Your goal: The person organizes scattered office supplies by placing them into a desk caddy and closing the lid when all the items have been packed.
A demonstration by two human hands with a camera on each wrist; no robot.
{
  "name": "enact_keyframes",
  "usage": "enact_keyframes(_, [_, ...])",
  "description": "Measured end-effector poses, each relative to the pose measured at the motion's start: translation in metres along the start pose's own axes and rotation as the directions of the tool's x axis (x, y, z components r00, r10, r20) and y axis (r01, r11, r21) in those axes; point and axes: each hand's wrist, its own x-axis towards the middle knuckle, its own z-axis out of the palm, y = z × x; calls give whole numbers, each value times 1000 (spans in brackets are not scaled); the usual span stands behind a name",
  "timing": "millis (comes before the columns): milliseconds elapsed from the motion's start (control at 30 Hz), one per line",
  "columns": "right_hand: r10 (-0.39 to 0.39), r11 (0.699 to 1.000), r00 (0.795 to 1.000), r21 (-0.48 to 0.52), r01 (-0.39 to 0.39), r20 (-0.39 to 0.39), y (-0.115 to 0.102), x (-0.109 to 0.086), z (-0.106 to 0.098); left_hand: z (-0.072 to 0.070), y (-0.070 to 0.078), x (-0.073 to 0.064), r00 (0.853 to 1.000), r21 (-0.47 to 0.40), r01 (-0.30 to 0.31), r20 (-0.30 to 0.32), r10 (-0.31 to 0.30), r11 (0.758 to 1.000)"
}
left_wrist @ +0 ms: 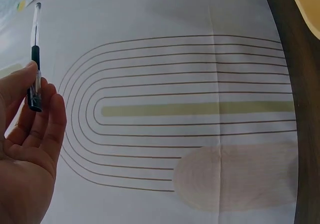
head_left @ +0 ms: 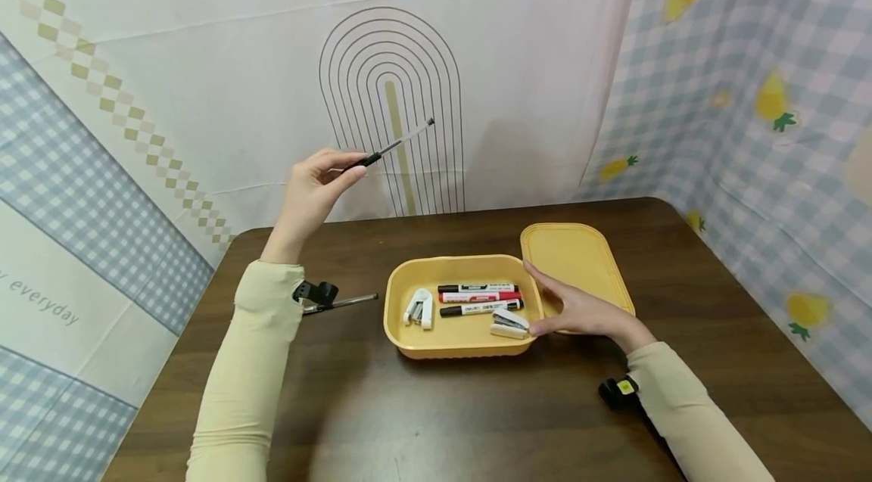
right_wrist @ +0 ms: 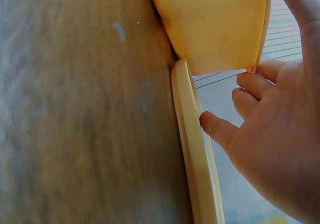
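Note:
My left hand [head_left: 319, 183] is raised above the table's back left, pinching a pen [head_left: 402, 141] with a clear barrel and a dark grip between thumb and fingers. In the left wrist view the pen [left_wrist: 35, 58] points upward. My right hand [head_left: 579, 308] rests at the right end of a yellow box [head_left: 456, 352], thumb and index finger spread along its rim. The right wrist view shows a fingertip against the yellow lid's [right_wrist: 187, 134] edge. Inside the box lie markers [head_left: 480, 297] with black and red parts, a small white stapler [head_left: 509, 324] and a white A-shaped item [head_left: 426, 308].
Partly behind my left wrist another pen [head_left: 356, 300] lies on the dark wooden table [head_left: 422, 421]. The yellow lid [head_left: 572, 262] lies flat to the box's right and back. Printed cloth [head_left: 538, 51] hangs behind the table.

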Motion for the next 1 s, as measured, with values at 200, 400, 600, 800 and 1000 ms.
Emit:
enact_keyframes(200, [1, 1000, 1000, -9, -1, 4, -1, -3, 0, 11, 9, 5, 1000, 9, -12, 17, 12, 1000])
enact_keyframes(400, [1, 1000, 1000, 6, -1, 0, -1, -3, 0, 25, 12, 13, 997, -14, -46, 69, 46, 999])
enact_keyframes(600, [-2, 1000, 1000, 23, 2, -1, -1, -4, 1, 42, -5, 26, 990, -10, -63, 127, 63, 998])
enact_keyframes(800, [-5, 999, 1000, 32, 5, 1, -1, -2, 2, 55, -3, 33, 976, 13, -101, 196, 96, 995])
enact_keyframes(1000, [-8, 1000, 1000, 29, 8, 3, -1, -1, 1, 66, -5, 30, 959, 40, -124, 263, 109, 992])
